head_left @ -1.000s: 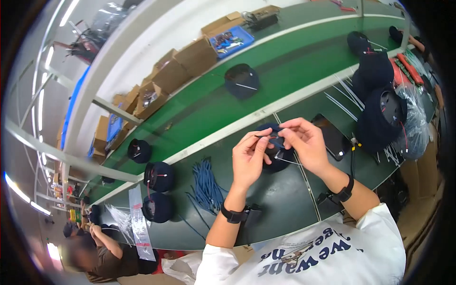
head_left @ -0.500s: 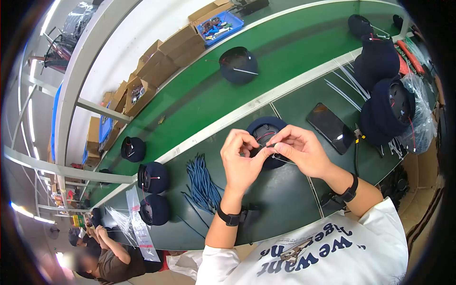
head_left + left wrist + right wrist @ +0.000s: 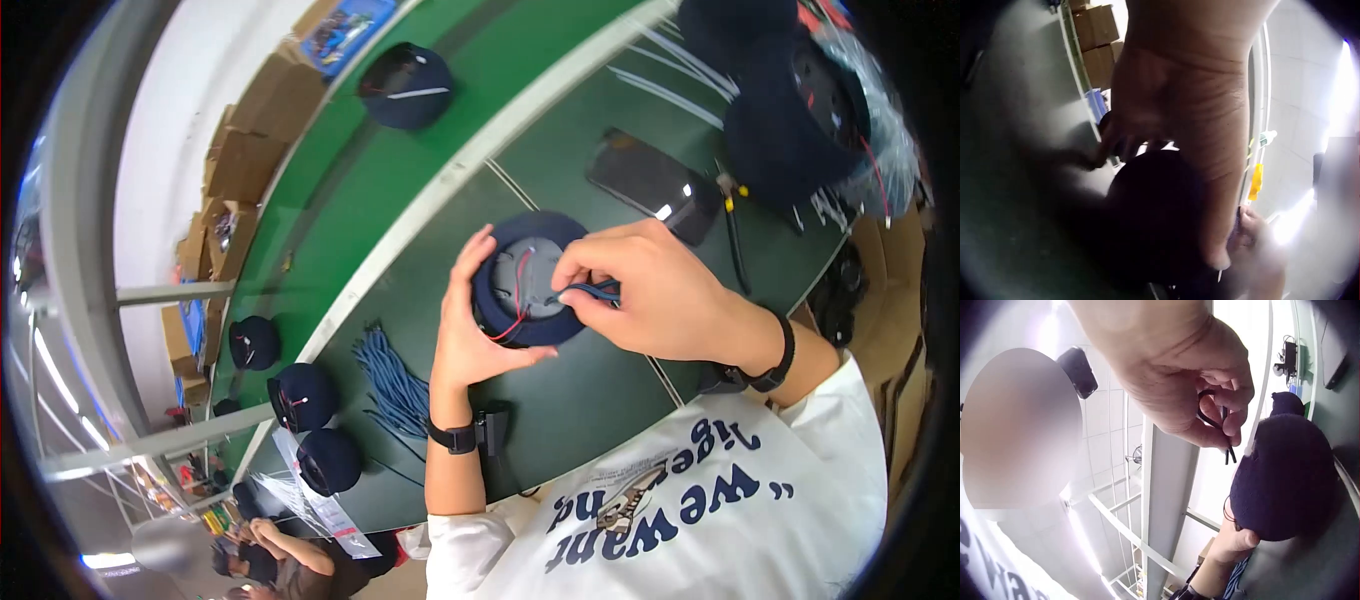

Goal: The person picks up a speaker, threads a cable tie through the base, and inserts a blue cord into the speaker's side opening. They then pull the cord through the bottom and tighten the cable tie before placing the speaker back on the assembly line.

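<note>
1. Nearest, the left hand (image 3: pixel 470 340) cups the navy cap (image 3: pixel 528 272) from the side, thumb and fingers curled round its rim. The cap sits open side up over the dark table (image 3: pixel 590 400). A firm, level hold would steady the opening.
2. The right hand (image 3: pixel 655 290) pinches a folded blue cord (image 3: pixel 597 291) at the cap's inner edge. The right wrist view shows the loop between thumb and fingertips. Gripping close to the cord's end and guiding it slowly looks wisest.
3. A red wire (image 3: pixel 517 300) crosses the grey lining, so the cord should pass without snagging it.
4. Farther off, a bundle of blue cords (image 3: pixel 395 375) and a phone (image 3: pixel 650 185) lie apart from the work.
</note>
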Action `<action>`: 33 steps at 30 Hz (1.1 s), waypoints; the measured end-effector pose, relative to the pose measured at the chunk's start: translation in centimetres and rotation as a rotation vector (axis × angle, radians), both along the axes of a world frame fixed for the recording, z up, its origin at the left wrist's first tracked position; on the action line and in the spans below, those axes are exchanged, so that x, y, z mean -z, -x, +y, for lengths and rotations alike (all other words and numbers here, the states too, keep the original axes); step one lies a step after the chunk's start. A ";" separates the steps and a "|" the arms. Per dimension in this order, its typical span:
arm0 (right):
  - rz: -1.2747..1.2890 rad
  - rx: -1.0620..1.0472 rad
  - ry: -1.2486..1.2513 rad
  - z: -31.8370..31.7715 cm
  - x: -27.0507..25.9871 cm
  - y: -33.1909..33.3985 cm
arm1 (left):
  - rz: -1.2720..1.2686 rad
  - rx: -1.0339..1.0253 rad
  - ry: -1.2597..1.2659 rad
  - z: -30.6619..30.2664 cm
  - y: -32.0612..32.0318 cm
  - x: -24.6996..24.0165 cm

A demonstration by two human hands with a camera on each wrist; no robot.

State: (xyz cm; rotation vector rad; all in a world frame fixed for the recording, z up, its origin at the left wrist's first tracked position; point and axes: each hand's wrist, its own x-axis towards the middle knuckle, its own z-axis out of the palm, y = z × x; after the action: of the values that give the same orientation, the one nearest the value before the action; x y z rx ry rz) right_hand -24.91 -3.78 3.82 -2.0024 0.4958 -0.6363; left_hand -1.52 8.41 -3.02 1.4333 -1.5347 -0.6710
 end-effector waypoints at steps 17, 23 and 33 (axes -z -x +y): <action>0.128 0.033 0.039 3.0 3.6 1.0 | -0.434 -0.224 0.463 0.9 3.3 3.2; 0.046 0.159 -0.247 3.6 3.6 0.5 | -0.437 -0.241 0.429 1.0 3.4 2.9; -0.024 0.258 -0.277 4.8 4.7 0.3 | -0.410 -0.251 0.471 1.0 3.6 3.1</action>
State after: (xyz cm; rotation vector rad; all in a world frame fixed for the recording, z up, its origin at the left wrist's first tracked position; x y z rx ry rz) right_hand -25.25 1.06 -0.85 -1.6820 0.7918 -0.7064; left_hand -5.16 9.45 -6.08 1.4087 -1.6387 0.1460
